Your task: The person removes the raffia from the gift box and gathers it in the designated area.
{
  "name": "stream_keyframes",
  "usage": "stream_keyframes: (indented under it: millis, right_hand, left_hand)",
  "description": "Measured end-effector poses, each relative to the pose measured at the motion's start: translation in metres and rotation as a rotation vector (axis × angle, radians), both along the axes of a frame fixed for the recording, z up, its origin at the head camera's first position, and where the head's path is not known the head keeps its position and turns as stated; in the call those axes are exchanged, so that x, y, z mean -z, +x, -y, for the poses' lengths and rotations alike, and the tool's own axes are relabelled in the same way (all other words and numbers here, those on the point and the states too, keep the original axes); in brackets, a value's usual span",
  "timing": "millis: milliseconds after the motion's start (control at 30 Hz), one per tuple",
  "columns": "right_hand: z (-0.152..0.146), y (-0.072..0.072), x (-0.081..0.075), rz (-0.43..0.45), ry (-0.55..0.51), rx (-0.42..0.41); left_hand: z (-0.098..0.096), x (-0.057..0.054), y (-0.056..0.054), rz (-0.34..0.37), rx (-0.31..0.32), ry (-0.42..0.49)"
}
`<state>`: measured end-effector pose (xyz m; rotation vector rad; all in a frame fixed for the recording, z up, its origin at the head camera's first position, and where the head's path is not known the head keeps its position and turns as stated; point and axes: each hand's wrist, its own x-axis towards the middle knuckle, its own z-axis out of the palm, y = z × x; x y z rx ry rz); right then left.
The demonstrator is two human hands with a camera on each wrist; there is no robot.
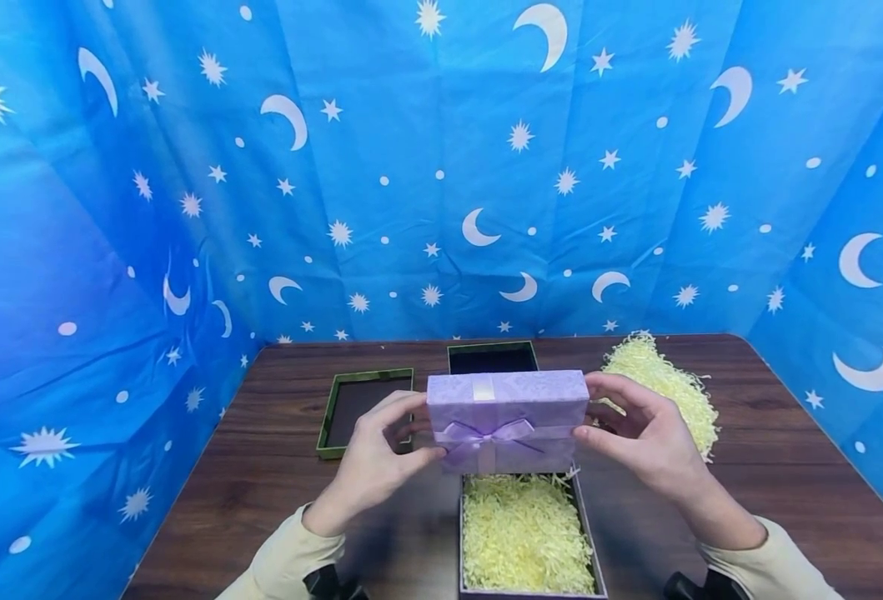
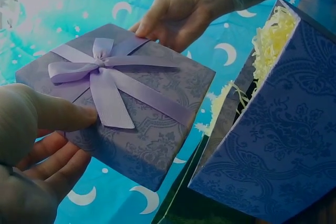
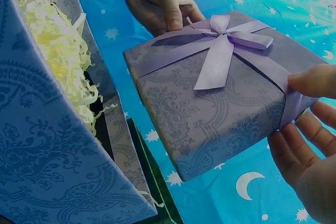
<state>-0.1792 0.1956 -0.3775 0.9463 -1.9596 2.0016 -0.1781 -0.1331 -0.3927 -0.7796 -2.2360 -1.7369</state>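
Observation:
A pale purple patterned gift box lid with a lilac ribbon bow is held up between both hands, tilted so the bow faces the head camera. My left hand pinches its left end, thumb on the bow side and fingers behind. At the right end, my right hand pinches it the same way. Below the lid stands the open purple gift box, filled with pale yellow shredded paper. The lid hides the far end of this box in the head view.
A dark shallow tray with a green rim lies on the left of the wooden table. Another green-rimmed box part sits at the back, partly behind the lid. To the right is a heap of yellow shredded paper. Blue starry cloth surrounds the table.

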Motion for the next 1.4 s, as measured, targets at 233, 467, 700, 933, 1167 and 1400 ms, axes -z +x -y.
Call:
stream_keyframes:
  millis: [233,467,700,933,1167,1400]
  right_hand:
    - [0.001,-0.001,-0.001,-0.006,-0.014,-0.035]
    - [0.003,-0.002,-0.001,-0.040,-0.052,-0.052]
    - [0.007,-0.009,0.002,-0.219,-0.201,-0.169]
    - [0.007,-0.013,0.005,-0.334,-0.215,-0.162]
    - [0.008,-0.016,0.005,-0.373,-0.220,-0.195]
    - [0.009,-0.018,0.006,-0.400,-0.230,-0.236]
  left_hand:
    - [-0.001,0.001,-0.002,-0.072,-0.019,0.023]
    - [-0.002,0.001,-0.003,-0.123,-0.012,0.068]
    - [-0.004,0.001,-0.006,-0.203,-0.002,0.089]
    - [-0.005,0.000,-0.007,-0.289,0.020,0.116]
    - [-0.005,0.000,-0.010,-0.346,0.020,0.109]
    - [-0.008,-0.013,-0.003,-0.363,-0.010,0.098]
